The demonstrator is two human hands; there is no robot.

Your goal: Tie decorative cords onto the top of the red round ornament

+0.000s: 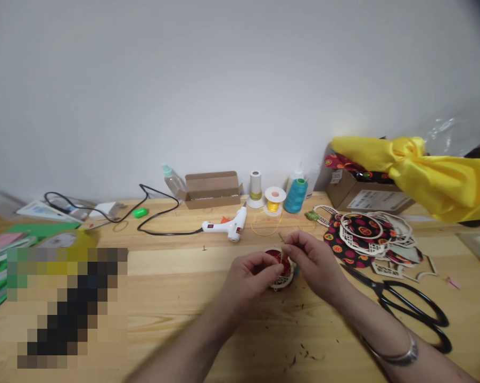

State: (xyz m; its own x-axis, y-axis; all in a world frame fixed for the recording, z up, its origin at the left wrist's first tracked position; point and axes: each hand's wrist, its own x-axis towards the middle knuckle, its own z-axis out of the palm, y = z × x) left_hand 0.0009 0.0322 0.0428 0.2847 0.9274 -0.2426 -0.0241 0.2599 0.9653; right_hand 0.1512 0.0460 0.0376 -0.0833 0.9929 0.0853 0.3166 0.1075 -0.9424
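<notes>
Over a small round ornament (287, 279) with a pale lattice rim and a dark red middle, both hands are close together. My left hand (251, 275) is closed in a pinch on a thin gold cord (281, 257). The fingertips of my right hand (309, 260) also pinch the cord, and a short end sticks out above them. The fingers hide part of the ornament. Whether the cord is fastened to it, I cannot tell.
Black scissors (413, 303) lie right of my right forearm, below patterned fabric and wooden frames (360, 239). A white glue gun (228, 226), a yellow cord spool (274, 201), a teal thread cone (296, 196) and a cardboard box (213, 190) stand behind. Yellow satin (435, 181) drapes a carton.
</notes>
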